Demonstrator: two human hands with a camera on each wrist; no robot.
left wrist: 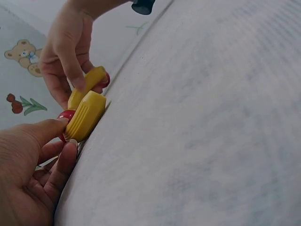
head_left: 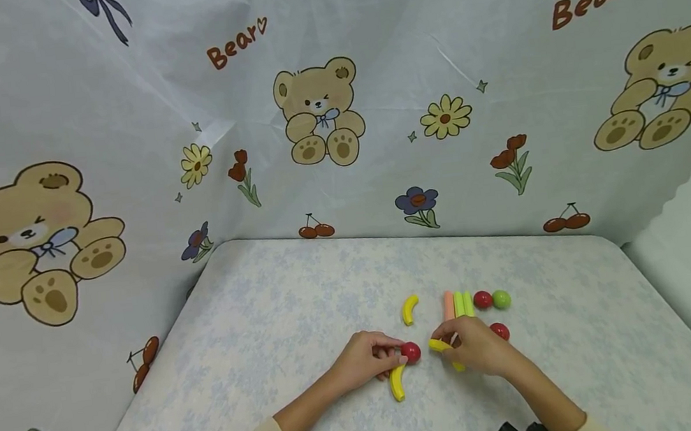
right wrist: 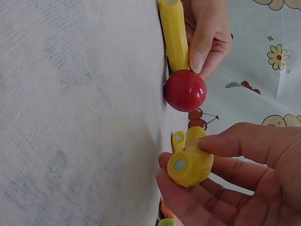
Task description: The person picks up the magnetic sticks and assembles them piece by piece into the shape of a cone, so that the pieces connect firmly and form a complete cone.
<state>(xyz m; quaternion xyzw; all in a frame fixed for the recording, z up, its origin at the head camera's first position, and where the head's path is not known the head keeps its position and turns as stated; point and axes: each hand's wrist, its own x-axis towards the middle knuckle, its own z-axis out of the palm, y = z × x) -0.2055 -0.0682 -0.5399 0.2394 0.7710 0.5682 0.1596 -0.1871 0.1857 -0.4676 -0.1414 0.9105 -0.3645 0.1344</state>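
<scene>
My left hand [head_left: 367,361] pinches the upper end of a yellow curved piece [head_left: 398,384], where a red ball [head_left: 410,352] touches it. The right wrist view shows that red ball [right wrist: 185,91] against the end of the yellow piece [right wrist: 174,35], on the table surface. To the right, my right hand [head_left: 476,346] holds another yellow curved piece [head_left: 439,345] between thumb and fingers. Its pale round end faces the camera in the right wrist view, on the yellow piece [right wrist: 190,162]. My right hand partly hides it in the head view.
Beyond my hands lies a separate yellow piece [head_left: 409,310]. An orange stick [head_left: 448,305] and two light green sticks [head_left: 464,303] stand side by side near a red ball [head_left: 483,300] and a green ball [head_left: 502,299]. Another red ball [head_left: 499,330] lies beside my right hand.
</scene>
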